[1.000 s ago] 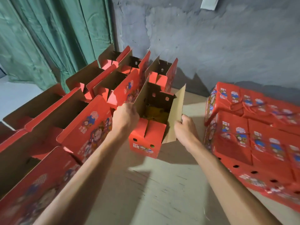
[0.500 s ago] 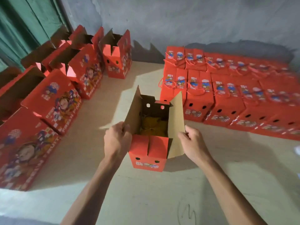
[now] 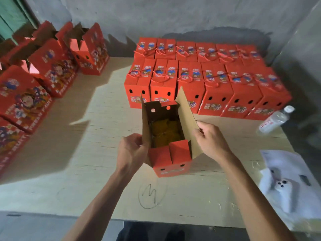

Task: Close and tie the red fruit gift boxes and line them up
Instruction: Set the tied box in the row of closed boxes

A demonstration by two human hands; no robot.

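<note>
An open red fruit gift box (image 3: 171, 160) stands on the table in front of me, its brown flaps up and yellow-orange fruit (image 3: 165, 133) inside. My left hand (image 3: 131, 151) grips the box's left flap and side. My right hand (image 3: 211, 140) pinches the edge of the right flap (image 3: 186, 117). Behind it, two rows of closed, tied red boxes (image 3: 215, 87) stand lined up near the wall. Several open red boxes (image 3: 52, 66) stand along the left.
A clear water bottle (image 3: 276, 119) lies at the right. A white sheet with a white phone (image 3: 284, 186) on it sits at the near right. The pale table (image 3: 86, 153) has a pen scribble near its front edge; a grey wall is behind.
The open box has come from the cluster on the left to the middle of the table in front of the closed rows, both hands still on its flaps. The view has swung right.
</note>
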